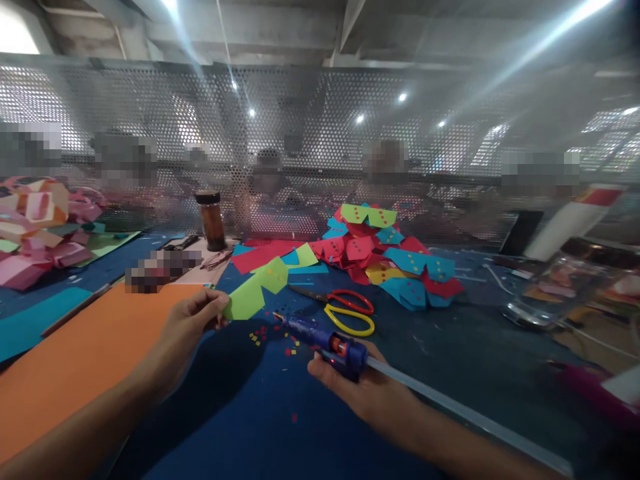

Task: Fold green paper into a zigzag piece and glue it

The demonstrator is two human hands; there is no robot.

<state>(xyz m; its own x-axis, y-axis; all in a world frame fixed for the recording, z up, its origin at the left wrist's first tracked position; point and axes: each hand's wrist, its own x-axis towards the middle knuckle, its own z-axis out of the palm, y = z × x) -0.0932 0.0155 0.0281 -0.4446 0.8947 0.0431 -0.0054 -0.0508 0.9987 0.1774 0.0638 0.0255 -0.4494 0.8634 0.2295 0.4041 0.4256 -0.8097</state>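
Note:
My left hand pinches one end of a folded lime-green paper piece, held just above the blue table. My right hand grips a blue hot glue gun with a clear glue stick trailing back along my forearm. The gun's nozzle points toward the green piece, a short gap below it. Tiny red and yellow paper squares lie scattered under the nozzle.
Scissors with a red and a yellow handle lie just past the gun. A heap of red, blue and green folded pieces sits behind. An orange sheet covers the left; a brown jar stands at the back. A perforated screen separates other people.

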